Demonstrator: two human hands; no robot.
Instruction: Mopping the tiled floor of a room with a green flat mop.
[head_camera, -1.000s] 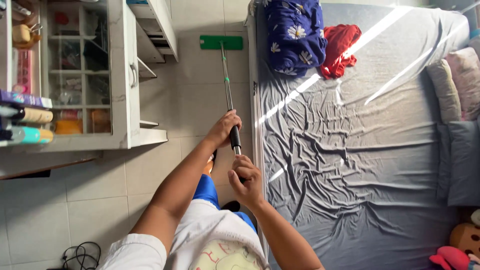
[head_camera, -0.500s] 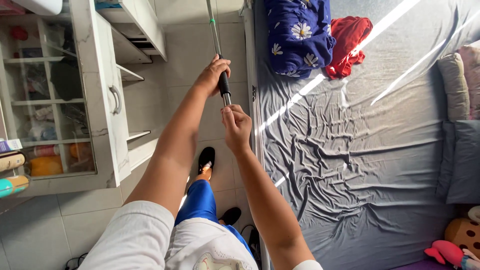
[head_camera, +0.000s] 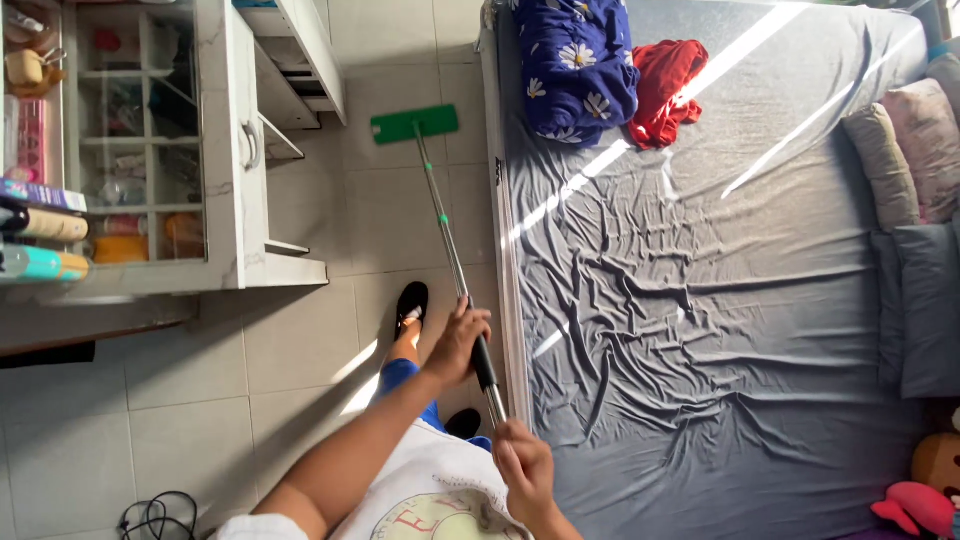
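Both hands grip the mop handle (head_camera: 455, 255), left hand (head_camera: 458, 345) with fingers wrapped low on the shaft, right hand (head_camera: 522, 468) closed at its end, green mop head (head_camera: 414, 124) flat on the floor (head_camera: 300, 390) beside the bed (head_camera: 700, 330) edge.

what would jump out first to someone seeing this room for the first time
Probably the flat mop with its green head on the tiled floor, its long handle gripped by the left hand higher up and the right hand near the end. Beside it on the right, the bed with a wrinkled grey sheet fills most of the view, with a blue daisy-print blanket and a red cloth bunched at its top edge.
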